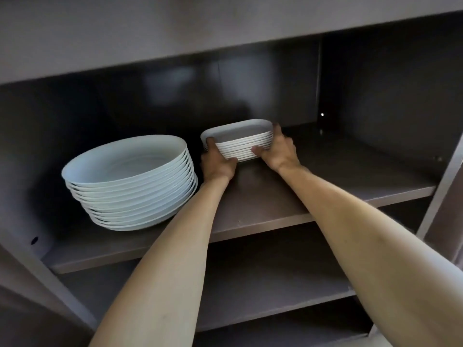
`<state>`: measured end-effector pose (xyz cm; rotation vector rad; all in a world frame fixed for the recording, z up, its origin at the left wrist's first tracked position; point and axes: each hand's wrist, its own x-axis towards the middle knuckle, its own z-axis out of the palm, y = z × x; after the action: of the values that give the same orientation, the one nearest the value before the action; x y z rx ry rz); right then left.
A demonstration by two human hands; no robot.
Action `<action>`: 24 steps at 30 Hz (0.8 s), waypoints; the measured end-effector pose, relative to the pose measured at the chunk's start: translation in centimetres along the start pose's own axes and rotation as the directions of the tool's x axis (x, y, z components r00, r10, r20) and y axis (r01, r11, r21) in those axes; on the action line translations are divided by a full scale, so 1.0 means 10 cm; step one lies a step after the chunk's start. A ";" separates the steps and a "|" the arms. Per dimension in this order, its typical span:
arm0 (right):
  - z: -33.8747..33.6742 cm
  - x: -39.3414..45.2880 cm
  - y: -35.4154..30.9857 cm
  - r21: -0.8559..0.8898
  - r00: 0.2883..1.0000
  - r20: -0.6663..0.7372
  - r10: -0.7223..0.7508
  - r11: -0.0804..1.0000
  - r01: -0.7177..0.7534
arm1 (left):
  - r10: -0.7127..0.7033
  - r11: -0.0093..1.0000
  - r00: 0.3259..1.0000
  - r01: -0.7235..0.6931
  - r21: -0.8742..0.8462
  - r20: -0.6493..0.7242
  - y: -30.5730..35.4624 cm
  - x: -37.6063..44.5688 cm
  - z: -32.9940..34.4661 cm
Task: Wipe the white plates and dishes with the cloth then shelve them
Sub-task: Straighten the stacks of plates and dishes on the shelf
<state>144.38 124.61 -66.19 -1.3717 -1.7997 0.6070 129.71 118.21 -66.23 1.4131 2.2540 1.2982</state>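
Both hands grip a stack of small white rectangular dishes [239, 141] on the middle cabinet shelf [263, 204]: the left hand [217, 163] curls round the stack's near-left corner with its thumb at the rim, and the right hand [278, 149] clasps the right end, fingers wrapped behind it. Whether the stack rests on the board or sits just above it cannot be told. Just to its left, apart from it, stands a taller stack of round white plates [130, 181], its edge close to the left forearm. A lower shelf [275, 306] shows beneath the arms.
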 end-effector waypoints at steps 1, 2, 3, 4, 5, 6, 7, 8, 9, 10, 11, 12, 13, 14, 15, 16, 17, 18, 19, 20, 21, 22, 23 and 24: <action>0.01 0.03 0.00 -0.027 1.000 -0.007 -0.007 1.000 0.007 | -0.002 1.000 1.000 0.002 -0.002 0.005 -0.01 0.04 0.01; 0.02 0.05 0.00 -0.063 1.000 -0.008 -0.012 0.998 0.012 | -0.006 1.000 1.000 0.006 -0.005 0.014 -0.01 0.07 0.01; 0.03 0.07 0.00 -0.096 1.000 -0.004 -0.017 0.995 0.017 | -0.013 1.000 1.000 0.013 -0.011 0.021 -0.01 0.10 0.01; 0.04 0.10 0.00 -0.120 1.000 0.004 -0.023 0.993 0.023 | -0.024 1.000 0.999 0.024 -0.020 0.024 -0.02 0.14 0.02; 0.04 0.13 -0.01 -0.131 1.000 0.011 -0.028 0.991 0.029 | -0.033 0.999 0.999 0.033 -0.029 0.021 -0.02 0.18 0.02; 0.06 0.15 -0.01 -0.138 0.999 0.018 -0.031 0.990 0.033 | -0.042 0.998 0.999 0.042 -0.035 0.017 -0.03 0.21 0.04; 0.08 0.18 -0.03 -0.147 0.999 0.019 -0.031 0.988 0.034 | -0.052 0.998 0.999 0.052 -0.039 0.010 -0.02 0.24 0.05; 0.10 0.21 -0.05 -0.158 0.999 0.019 -0.028 0.987 0.031 | -0.068 0.997 0.998 0.068 -0.040 0.006 0.00 0.26 0.08; 0.13 0.24 -0.07 -0.166 0.999 0.021 -0.025 0.986 0.028 | -0.087 0.995 0.996 0.087 -0.039 0.000 0.00 0.30 0.10; 0.16 0.26 -0.08 -0.176 1.000 0.022 -0.022 0.984 0.025 | -0.102 0.994 0.995 0.101 -0.038 -0.007 0.01 0.34 0.12; 0.20 0.29 -0.07 -0.195 0.999 0.026 -0.027 0.980 0.031 | -0.109 0.993 0.994 0.108 -0.039 -0.017 0.01 0.39 0.15; 0.23 0.31 -0.06 -0.216 0.999 0.034 -0.033 0.976 0.040 | -0.115 0.993 0.993 0.114 -0.042 -0.024 0.00 0.43 0.17; 0.25 0.33 -0.05 -0.229 0.998 0.036 -0.042 0.972 0.050 | -0.122 0.992 0.992 0.121 -0.045 -0.033 -0.01 0.46 0.19; 0.26 0.35 -0.03 -0.232 0.998 0.028 -0.054 0.971 0.059 | -0.131 0.991 0.990 0.130 -0.045 -0.042 -0.02 0.49 0.21; 0.25 0.36 -0.03 -0.229 0.997 0.009 -0.073 0.971 0.073 | -0.138 0.990 0.989 0.137 -0.039 -0.050 -0.02 0.52 0.22; 0.25 0.37 -0.02 -0.227 0.995 -0.012 -0.096 0.970 0.091 | -0.146 0.989 0.988 0.145 -0.026 -0.057 -0.03 0.53 0.24; 0.24 0.36 -0.02 -0.227 0.991 -0.038 -0.127 0.967 0.115 | -0.147 0.989 0.987 0.147 -0.015 -0.070 -0.02 0.55 0.25; 0.24 0.35 -0.02 -0.226 0.987 -0.049 -0.151 0.965 0.136 | -0.147 0.989 0.986 0.147 -0.004 -0.082 -0.01 0.56 0.27; 0.24 0.35 -0.03 -0.221 0.986 -0.037 -0.162 0.964 0.150 | -0.147 0.989 0.985 0.148 -0.003 -0.089 0.00 0.57 0.28; 0.24 0.35 -0.04 -0.216 0.987 -0.007 -0.159 0.964 0.154 | -0.153 0.988 0.984 0.152 -0.013 -0.089 0.01 0.59 0.28; 0.23 0.35 -0.04 -0.219 0.988 0.025 -0.153 0.963 0.155 | -0.161 0.987 0.983 0.159 -0.032 -0.083 0.01 0.62 0.30; 0.23 0.36 -0.04 -0.227 0.988 0.055 -0.146 0.962 0.155 | -0.173 0.984 0.982 0.169 -0.051 -0.081 0.01 0.65 0.32; 0.24 0.37 -0.04 -0.233 0.987 0.077 -0.138 0.960 0.153 | -0.186 0.981 0.979 0.181 -0.070 -0.081 0.00 0.68 0.33; 0.23 0.37 -0.04 -0.233 0.987 0.093 -0.128 0.961 0.147 | -0.201 0.977 0.976 0.193 -0.090 -0.083 0.01 0.70 0.33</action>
<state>141.84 128.20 -66.17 -1.3801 -2.0652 0.3821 127.90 125.73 -66.24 1.0923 2.3014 1.3962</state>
